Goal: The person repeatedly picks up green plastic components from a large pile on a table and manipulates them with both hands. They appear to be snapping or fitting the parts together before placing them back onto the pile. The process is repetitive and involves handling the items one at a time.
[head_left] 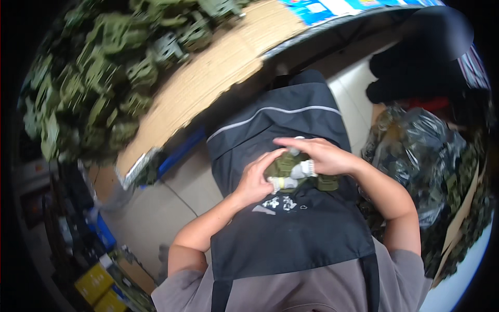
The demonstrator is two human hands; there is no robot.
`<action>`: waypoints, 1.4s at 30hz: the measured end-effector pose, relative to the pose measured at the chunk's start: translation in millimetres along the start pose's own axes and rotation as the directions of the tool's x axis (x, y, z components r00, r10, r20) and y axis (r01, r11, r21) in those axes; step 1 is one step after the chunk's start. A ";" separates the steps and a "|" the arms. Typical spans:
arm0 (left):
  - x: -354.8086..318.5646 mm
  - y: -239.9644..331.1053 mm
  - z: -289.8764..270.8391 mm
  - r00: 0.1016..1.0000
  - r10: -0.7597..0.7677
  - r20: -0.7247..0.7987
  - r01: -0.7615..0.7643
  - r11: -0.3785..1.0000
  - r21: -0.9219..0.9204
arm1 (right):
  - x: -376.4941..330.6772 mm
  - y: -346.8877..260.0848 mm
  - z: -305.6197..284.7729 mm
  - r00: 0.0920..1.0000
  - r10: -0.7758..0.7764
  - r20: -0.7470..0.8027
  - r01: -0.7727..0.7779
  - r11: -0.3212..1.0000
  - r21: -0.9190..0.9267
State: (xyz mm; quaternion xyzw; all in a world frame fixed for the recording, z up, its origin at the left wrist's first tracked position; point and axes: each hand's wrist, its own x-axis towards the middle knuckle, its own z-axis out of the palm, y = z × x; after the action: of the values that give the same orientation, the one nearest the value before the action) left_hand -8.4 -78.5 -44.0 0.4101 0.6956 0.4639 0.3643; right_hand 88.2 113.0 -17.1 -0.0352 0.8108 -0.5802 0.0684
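Over my lap, my left hand point(254, 179) and my right hand point(330, 156) are closed around an olive-green moulded plastic part point(283, 162). The left hand grips its left side, while the right hand covers its upper right. White fabric covers point(304, 169) are on some of my fingers, and they hide some of the part. A second olive-green piece point(327, 182) lies against the dark apron point(291, 234), just below my right hand. Whether it is joined to the held part I cannot tell. Small white marks show on the apron below my hands.
A big heap of similar green parts point(104, 78) sits at upper left beside a cardboard sheet point(208, 78). To my right are a clear plastic bag point(421, 151) and more green parts point(468, 213). Yellow boxes point(93, 283) stand at lower left. A dark-clothed person point(416, 67) is at upper right.
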 end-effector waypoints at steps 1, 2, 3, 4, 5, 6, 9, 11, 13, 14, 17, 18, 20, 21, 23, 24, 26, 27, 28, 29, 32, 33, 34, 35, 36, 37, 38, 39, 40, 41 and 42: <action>-4.7 -1.6 1.5 1.000 -0.004 -0.015 0.004 1.000 0.020 | -2.5 12.5 4.2 0.998 -0.060 -0.018 0.060 0.998 -0.014; 2.8 -4.3 5.7 0.999 0.036 -0.011 -0.036 0.999 0.022 | -1.5 11.7 3.9 0.998 0.000 0.067 0.012 0.984 -0.180; 4.9 -2.6 8.6 0.999 0.024 -0.028 -0.025 0.999 -0.024 | -3.4 17.2 8.0 0.995 -0.096 0.028 0.099 0.981 -0.165; -1.0 -6.2 9.8 0.999 -0.002 -0.042 -0.001 0.997 -0.072 | -4.0 25.2 13.5 0.983 -0.185 -0.018 0.180 0.970 -0.166; -1.9 -9.8 6.9 0.999 0.010 -0.035 -0.010 1.000 -0.011 | -3.0 24.2 12.0 0.991 -0.130 0.025 0.132 0.976 -0.175; -1.3 -4.7 4.1 0.999 -0.010 -0.034 0.010 1.000 0.001 | -2.5 26.9 14.9 0.985 -0.171 -0.019 0.165 0.971 -0.173; 17.0 10.0 -1.3 0.994 -0.055 0.095 0.058 0.998 -0.027 | -13.7 16.8 -4.5 0.997 -0.081 -0.007 0.081 0.995 -0.053; 35.6 34.8 -7.5 0.980 -0.059 0.191 0.070 0.996 -0.051 | -48.8 17.2 -40.8 0.972 -0.171 -0.161 0.165 0.985 -0.050; 41.3 25.0 -10.8 0.976 -0.056 0.209 0.078 0.992 -0.096 | -122.0 24.3 -113.0 0.770 -0.289 -0.569 0.045 0.914 -0.404; 37.9 18.3 -13.5 0.973 -0.091 0.211 0.135 0.970 -0.202 | -166.1 1.1 -153.1 0.629 -0.144 -0.764 -0.259 0.887 -0.381; 31.5 53.6 -6.3 0.962 -0.229 0.148 0.252 0.953 -0.169 | -335.3 -3.2 -236.9 -0.238 -0.193 -0.952 -0.677 0.736 0.020; 32.9 61.1 -6.6 0.958 -0.242 0.154 0.257 0.962 -0.086 | -397.6 -0.7 -249.8 -0.421 -0.492 -0.763 -0.815 0.573 0.080; 39.7 55.0 -7.1 0.948 -0.266 0.175 0.258 0.964 0.072 | -472.7 20.5 -246.8 -0.592 -0.333 -0.734 -0.802 0.332 0.497; 54.9 52.8 -2.4 0.941 -0.224 0.253 0.221 0.974 0.039 | -557.7 72.9 -242.0 -0.402 0.103 -0.910 -0.915 0.003 0.404; 41.0 53.1 -6.1 0.958 -0.205 0.201 0.216 0.976 -0.033 | -519.2 39.3 -227.1 -0.263 -0.074 -0.962 -0.898 0.385 0.215; 42.2 54.0 -6.2 0.955 -0.216 0.203 0.220 0.975 0.001 | -513.4 19.4 -216.7 -0.428 -0.459 -0.778 -0.879 0.411 0.241; 48.0 51.6 -4.4 0.951 -0.200 0.237 0.208 0.978 -0.008 | -498.9 -6.6 -187.4 -0.505 -0.502 -0.703 -0.850 0.430 0.303; 49.7 47.8 -4.2 0.938 -0.239 0.252 0.260 0.964 -0.057 | -498.8 0.4 -173.9 -0.554 -0.156 -0.818 -0.811 0.322 0.488; 48.6 46.5 -6.3 0.951 -0.157 0.265 0.187 0.978 -0.090 | -483.8 22.2 -154.4 0.026 0.342 -0.939 -0.999 0.043 -0.012; 44.7 48.9 -11.8 0.957 -0.131 0.260 0.162 0.982 -0.100 | -426.8 13.7 -128.2 0.307 0.506 -0.806 -0.867 0.498 -0.017; 41.8 49.5 -21.5 0.951 -0.064 0.304 0.061 0.998 0.021 | -279.4 -12.8 -58.4 0.668 0.562 -0.489 -0.551 0.814 0.182; 45.0 29.5 -23.6 0.971 0.148 0.186 -0.142 0.989 -0.048 | -234.9 -0.1 -40.0 0.811 0.308 -0.498 -0.315 0.946 0.072; 40.6 49.2 -22.5 0.978 0.059 0.198 -0.051 0.998 -0.049 | -182.2 -11.9 -28.6 0.857 0.072 -0.511 -0.173 0.973 -0.151; 37.8 73.6 -18.6 0.977 0.037 0.211 -0.015 0.994 -0.105 | -139.0 -30.1 -23.7 0.851 -0.061 -0.521 -0.058 0.976 -0.210; 43.7 79.8 -13.6 0.987 0.031 0.159 -0.005 0.987 -0.159 | -105.9 -42.0 -13.9 0.824 -0.195 -0.532 0.066 0.965 -0.253; 51.3 88.2 -12.5 0.983 0.047 0.178 -0.029 0.994 -0.104 | -79.1 -39.5 -7.3 0.827 -0.242 -0.507 0.121 0.958 -0.260; 59.7 84.4 -12.7 0.966 0.230 0.119 -0.218 0.970 -0.107 | -49.7 -45.4 -12.4 0.836 -0.312 -0.451 0.207 0.941 -0.266; 65.4 81.7 -16.8 0.955 0.290 0.054 -0.291 0.957 0.008 | -36.8 -57.9 -21.8 0.895 -0.212 -0.392 0.153 0.973 -0.175; 70.0 84.0 -23.0 0.964 0.259 0.051 -0.257 0.965 -0.053 | -24.8 -46.7 -26.6 0.817 -0.361 -0.450 0.212 0.913 -0.347; 64.6 91.8 -27.3 0.973 0.232 -0.023 -0.228 0.926 -0.300 | -12.6 -35.4 -31.6 0.776 -0.421 -0.470 0.254 0.890 -0.378; 62.0 91.2 -35.8 0.961 0.261 -0.090 -0.270 0.816 -0.511 | -8.2 -51.0 -37.6 0.837 -0.204 -0.507 0.146 0.977 -0.153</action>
State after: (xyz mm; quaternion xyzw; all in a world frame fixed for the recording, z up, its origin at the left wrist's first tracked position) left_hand -43.7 -13.2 45.2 0.3859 0.4837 0.6835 0.3873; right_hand 89.5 132.8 43.6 0.0453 0.8226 -0.5270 -0.2087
